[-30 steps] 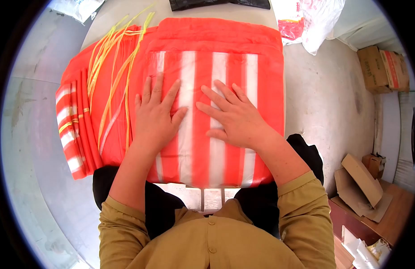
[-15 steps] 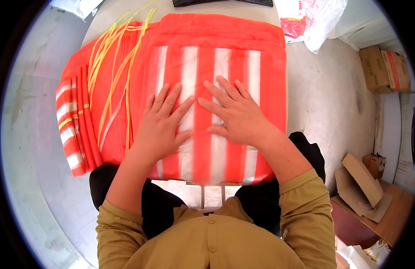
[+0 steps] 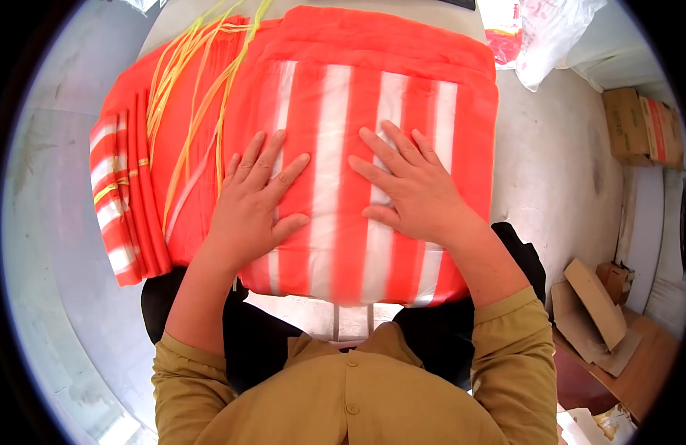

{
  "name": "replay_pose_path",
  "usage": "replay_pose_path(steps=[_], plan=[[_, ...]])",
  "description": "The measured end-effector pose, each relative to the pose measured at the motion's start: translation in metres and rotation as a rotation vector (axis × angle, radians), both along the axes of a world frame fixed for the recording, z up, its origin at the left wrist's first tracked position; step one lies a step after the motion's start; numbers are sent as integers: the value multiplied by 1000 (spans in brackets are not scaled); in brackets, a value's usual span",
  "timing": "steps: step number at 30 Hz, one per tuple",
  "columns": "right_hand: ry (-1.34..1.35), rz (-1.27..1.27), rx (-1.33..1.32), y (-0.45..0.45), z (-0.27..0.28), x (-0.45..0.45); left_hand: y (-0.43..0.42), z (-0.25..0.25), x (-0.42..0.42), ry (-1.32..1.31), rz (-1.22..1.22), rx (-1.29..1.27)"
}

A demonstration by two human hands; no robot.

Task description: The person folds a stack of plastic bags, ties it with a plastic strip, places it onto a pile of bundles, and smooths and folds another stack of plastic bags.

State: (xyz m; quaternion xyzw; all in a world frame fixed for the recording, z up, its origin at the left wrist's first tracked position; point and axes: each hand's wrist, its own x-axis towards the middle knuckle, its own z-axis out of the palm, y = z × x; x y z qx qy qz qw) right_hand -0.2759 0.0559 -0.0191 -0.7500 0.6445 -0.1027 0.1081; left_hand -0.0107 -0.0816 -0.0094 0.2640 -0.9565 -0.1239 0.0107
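Note:
A stack of red plastic sheets or bags with white stripes (image 3: pixel 330 178) lies flat in front of me. My left hand (image 3: pixel 257 196) rests palm down on its left part, fingers spread. On its right part my right hand (image 3: pixel 413 185) also lies flat with the fingers apart. Neither hand grips anything. Left of the stack is more red plastic (image 3: pixel 172 170), with loose yellow ties (image 3: pixel 198 89) across it. Rolled red and white pieces (image 3: pixel 120 193), tied with yellow, lie at the far left.
The pale table (image 3: pixel 187 15) shows behind the plastic. White plastic bags (image 3: pixel 547 37) are at the upper right. Cardboard boxes (image 3: pixel 632 126) stand at the right, and an open carton (image 3: pixel 591 311) sits on a brown surface at the lower right.
The striped stack has shifted slightly right and away from me, most clearly at its right edge. My right hand has moved right with it. Both hands stay flat on the plastic.

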Motion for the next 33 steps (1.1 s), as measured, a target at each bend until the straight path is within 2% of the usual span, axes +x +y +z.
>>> replay_pose_path(steps=[10,22,25,33], plan=[[27,0,39,-2,2,0,-2,-1,1,16,-16,-1],[11,-10,-83,-2,-6,0,-3,-8,1,55,-17,-2],[40,-19,15,-2,-1,0,-3,-7,1,46,-7,5],[56,-20,24,-4,-1,0,-3,-7,0,51,-8,6]])
